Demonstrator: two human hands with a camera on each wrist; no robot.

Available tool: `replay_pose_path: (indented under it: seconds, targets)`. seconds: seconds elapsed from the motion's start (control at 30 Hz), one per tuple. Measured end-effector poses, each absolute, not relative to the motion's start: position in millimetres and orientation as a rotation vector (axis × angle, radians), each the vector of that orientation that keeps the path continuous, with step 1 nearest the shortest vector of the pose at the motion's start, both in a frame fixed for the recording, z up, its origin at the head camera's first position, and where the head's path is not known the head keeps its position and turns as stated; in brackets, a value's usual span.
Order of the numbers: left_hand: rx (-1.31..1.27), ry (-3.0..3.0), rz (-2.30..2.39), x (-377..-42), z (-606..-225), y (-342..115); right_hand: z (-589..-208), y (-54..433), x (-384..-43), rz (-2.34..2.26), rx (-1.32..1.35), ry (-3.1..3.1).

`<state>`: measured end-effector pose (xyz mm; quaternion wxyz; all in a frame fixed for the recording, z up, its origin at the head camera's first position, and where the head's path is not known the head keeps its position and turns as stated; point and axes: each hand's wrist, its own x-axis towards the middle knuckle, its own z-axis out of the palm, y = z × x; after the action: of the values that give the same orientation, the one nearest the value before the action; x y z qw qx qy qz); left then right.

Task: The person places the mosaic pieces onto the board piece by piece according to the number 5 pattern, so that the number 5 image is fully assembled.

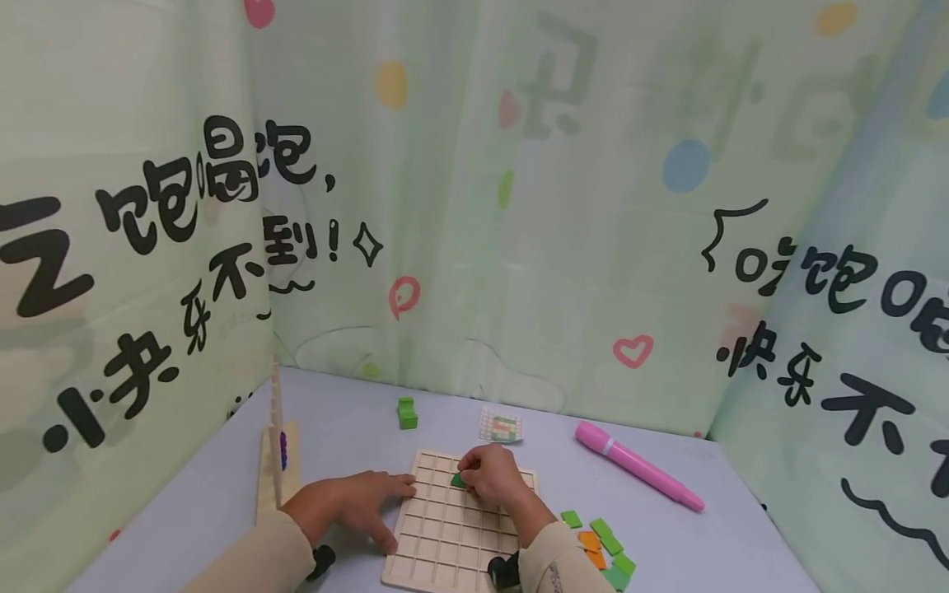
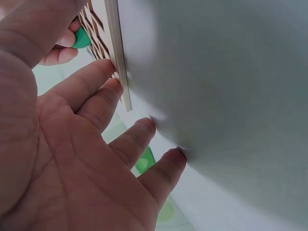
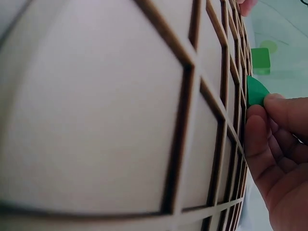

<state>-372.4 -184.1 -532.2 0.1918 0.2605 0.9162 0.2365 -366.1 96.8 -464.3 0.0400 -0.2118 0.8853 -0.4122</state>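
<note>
A pale wooden grid board [image 1: 430, 539] lies on the table in front of me. Between thumb and fingertips, my right hand [image 1: 495, 476] pinches a small dark green tile [image 1: 457, 480] with a curved edge. In the right wrist view the tile [image 3: 256, 91] is tilted up against the grid near the far part of the board. My left hand [image 1: 363, 504] spreads along the board's left edge, thumb low and fingers high. The left wrist view shows two fingertips [image 2: 107, 67] right at the board's edge and the other two on the table.
Loose green tiles [image 1: 608, 535] and orange tiles [image 1: 591, 543] lie to the right of the board. Behind it are a green block [image 1: 407, 413] and a small pattern card [image 1: 501, 426]. A pink marker [image 1: 645, 469] lies at the back right. An upright wooden panel [image 1: 276, 445] stands at left.
</note>
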Motion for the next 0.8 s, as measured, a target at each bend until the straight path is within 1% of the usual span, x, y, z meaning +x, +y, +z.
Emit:
replay_pose_path:
  seconds: [0.13, 0.2, 0.23, 0.27, 0.3, 0.37, 0.47, 0.6, 0.63, 0.8]
  targets:
    - [0.586, 2.615, 0.607, -332.8, -477.8, -162.3, -464.4, 94.6, -367.8, -1.129, -0.700, 2.819]
    - [0.525, 2.625, 0.588, -317.9, -457.9, -155.2, -465.2, 93.3, -368.6, -1.058, -0.720, 2.868]
    - [0.520, 2.630, 0.578, -315.8, -455.0, -154.6, -465.6, 92.5, -368.7, -1.030, -0.730, 2.883]
    - [0.512, 2.631, 0.576, -314.7, -454.1, -154.1, -466.3, 91.6, -368.7, -1.005, -0.743, 2.898]
    - [0.543, 2.624, 0.593, -324.7, -468.5, -159.3, -467.0, 90.7, -368.6, -0.982, -0.760, 2.908]
    - [0.543, 2.618, 0.599, -326.2, -470.7, -159.1, -467.9, 89.9, -367.4, -0.937, -0.799, 2.929]
    - [0.611, 2.626, 0.615, -346.0, -500.5, -165.9, -466.7, 88.2, -363.7, -0.883, -0.844, 2.956]
    - [0.670, 2.640, 0.590, -356.4, -517.9, -168.6, -462.4, 85.4, -358.1, -0.827, -0.840, 2.982]
    - [0.672, 2.636, 0.587, -356.6, -517.6, -168.3, -461.3, 85.0, -356.9, -0.820, -0.829, 2.984]
    - [0.560, 2.638, 0.567, -327.3, -474.1, -158.3, -453.4, 88.9, -349.0, -0.838, -0.808, 2.948]
